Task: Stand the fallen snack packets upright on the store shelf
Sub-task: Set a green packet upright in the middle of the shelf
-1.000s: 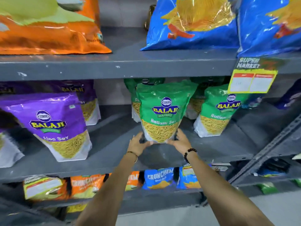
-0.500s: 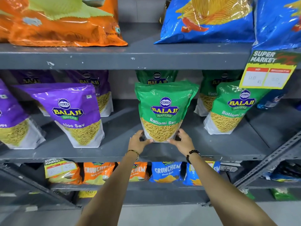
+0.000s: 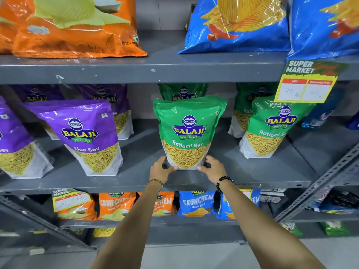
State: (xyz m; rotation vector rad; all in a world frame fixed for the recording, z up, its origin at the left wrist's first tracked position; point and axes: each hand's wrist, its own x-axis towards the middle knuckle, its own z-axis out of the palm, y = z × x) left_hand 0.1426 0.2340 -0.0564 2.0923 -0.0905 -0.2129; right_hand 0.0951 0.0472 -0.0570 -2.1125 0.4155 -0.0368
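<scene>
A green Ratlami Sev packet [image 3: 188, 131] stands upright at the middle of the grey middle shelf [image 3: 136, 179]. My left hand [image 3: 159, 169] grips its lower left corner and my right hand [image 3: 212, 167] grips its lower right corner. Behind it stands another green packet [image 3: 182, 92], mostly hidden. To the right stand two more green packets [image 3: 272, 129], one behind the other. On the left, purple Aloo Sev packets [image 3: 87, 136] stand leaning a little.
The upper shelf holds big orange chip bags [image 3: 68, 26] and blue chip bags [image 3: 239, 24]. A yellow price tag [image 3: 307, 84] hangs from its right edge. Small orange and blue Crunchem packs [image 3: 194, 202] fill the lower shelf. A slotted metal brace [image 3: 330, 179] slants at right.
The view has shifted a little, so the shelf appears slightly further right and lower in frame. Both hands stay on the green packet's bottom corners, and it stands straighter on the shelf than a second ago.
</scene>
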